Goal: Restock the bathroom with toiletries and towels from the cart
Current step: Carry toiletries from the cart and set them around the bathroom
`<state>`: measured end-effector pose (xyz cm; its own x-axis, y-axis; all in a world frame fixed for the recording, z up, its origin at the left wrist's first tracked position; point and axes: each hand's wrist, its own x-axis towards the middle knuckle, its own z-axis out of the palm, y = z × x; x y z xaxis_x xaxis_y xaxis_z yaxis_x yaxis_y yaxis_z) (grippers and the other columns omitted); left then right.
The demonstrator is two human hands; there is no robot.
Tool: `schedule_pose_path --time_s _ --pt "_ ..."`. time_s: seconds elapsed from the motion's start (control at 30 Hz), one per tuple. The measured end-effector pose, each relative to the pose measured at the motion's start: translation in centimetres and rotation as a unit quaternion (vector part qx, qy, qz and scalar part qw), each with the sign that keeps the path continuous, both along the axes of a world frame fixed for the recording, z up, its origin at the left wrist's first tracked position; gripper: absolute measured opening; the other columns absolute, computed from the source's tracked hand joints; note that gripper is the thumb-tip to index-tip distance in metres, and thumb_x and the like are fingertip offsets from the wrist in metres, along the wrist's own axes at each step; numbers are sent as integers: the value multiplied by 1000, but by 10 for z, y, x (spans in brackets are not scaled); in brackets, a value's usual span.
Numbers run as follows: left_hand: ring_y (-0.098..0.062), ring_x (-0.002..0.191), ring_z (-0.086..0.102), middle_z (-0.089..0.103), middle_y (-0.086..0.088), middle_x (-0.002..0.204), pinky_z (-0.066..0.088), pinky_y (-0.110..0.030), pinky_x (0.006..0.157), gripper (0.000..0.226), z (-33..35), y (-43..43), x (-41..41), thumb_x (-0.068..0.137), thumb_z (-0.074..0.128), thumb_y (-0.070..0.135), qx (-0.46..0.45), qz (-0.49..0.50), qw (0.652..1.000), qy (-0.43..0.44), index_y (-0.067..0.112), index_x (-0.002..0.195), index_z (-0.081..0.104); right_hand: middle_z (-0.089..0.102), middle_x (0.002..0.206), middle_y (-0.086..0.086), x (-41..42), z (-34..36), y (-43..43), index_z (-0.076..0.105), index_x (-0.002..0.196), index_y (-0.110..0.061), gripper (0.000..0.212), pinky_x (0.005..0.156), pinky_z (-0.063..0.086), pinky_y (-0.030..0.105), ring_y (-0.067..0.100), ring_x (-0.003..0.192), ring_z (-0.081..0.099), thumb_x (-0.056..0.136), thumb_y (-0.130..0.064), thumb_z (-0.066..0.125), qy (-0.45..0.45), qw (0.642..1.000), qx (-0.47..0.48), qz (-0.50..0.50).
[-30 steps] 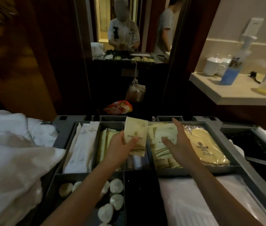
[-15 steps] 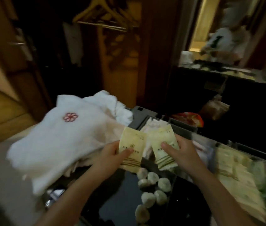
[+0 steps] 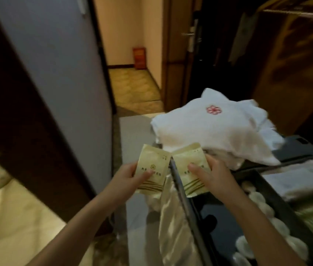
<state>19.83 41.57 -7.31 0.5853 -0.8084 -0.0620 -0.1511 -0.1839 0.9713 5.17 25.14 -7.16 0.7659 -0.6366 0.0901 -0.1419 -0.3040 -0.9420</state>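
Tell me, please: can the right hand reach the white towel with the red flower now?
Probably yes, but not freely: the towel lies just beyond the right hand with nothing between them, though its fingers already hold a yellow packet.

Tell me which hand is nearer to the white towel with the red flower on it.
Right. The right hand holds a packet just below the towel, close to its lower edge. The left hand holds its packet farther left, off the cart.

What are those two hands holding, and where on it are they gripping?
Each hand holds one pale yellow sachet. The left hand pinches the left sachet near its middle; the right hand pinches the right sachet at mid-height, thumb on its front.
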Motion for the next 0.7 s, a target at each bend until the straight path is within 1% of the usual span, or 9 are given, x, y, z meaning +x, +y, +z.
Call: schedule_pose_path --time_s 0.07,0.13,0.2,0.3,0.4,0.53,0.6,0.63,0.7 --pt "-10 71 70 73 5 74 53 -17 59 11 2 32 12 90 54 13 -6 49 998 45 17 91 64 72 75 -11 26 3 19 65 87 -26 14 59 51 15 2 71 67 88 -13 61 -8 999 19 49" --pt "-9 76 70 73 4 80 52 -15 60 12 5 64 25 90 53 17 -10 88 994 70 17 97 63 72 79 -7 53 6 40 65 94 -22 11 59 51 17 5 74 68 89 -13 59 -16 995 33 89" --pt "-8 79 70 73 3 84 52 -15 62 14 6 96 38 90 53 19 -10 127 989 68 17 99 63 72 79 -8 81 8 64 64 97 -20 11 58 51 17 4 74 69 90 -14 59 -15 990 39 133" --pt "-13 86 70 73 -1 93 53 -22 68 19 5 144 63 90 53 21 -12 179 982 58 15 105 62 70 76 -10 126 10 104 62 91 -27 13 57 51 16 2 72 68 90 -15 58 -2 979 18 202" --pt "-12 86 70 73 1 93 53 -22 70 20 7 194 92 90 53 23 -12 222 973 58 16 106 62 70 77 -7 172 10 149 60 90 -29 12 55 52 15 2 73 68 90 -18 57 15 967 18 255" --pt "-11 84 70 72 1 91 56 -27 76 15 9 261 136 90 54 24 -13 283 958 46 19 101 62 72 74 -11 238 10 209 62 89 -26 12 54 50 15 3 69 69 90 -15 57 7 950 21 312" --pt "-5 76 69 71 6 81 55 -20 66 9 8 296 159 89 54 19 -33 325 944 53 22 94 61 72 79 -5 270 8 240 62 95 -25 13 55 51 16 5 73 69 89 -15 57 11 938 39 343" --pt "-4 73 68 71 5 78 54 -17 61 10 8 313 170 89 54 15 -48 337 938 63 20 94 62 72 82 -4 287 6 256 62 97 -25 13 57 52 17 6 75 70 89 -15 57 15 932 44 359" --pt "-7 73 68 69 -3 85 52 -17 60 16 7 347 191 88 52 12 -46 349 934 67 10 100 62 72 84 -3 320 2 289 62 97 -25 13 58 53 18 7 77 70 90 -16 57 20 921 52 386"
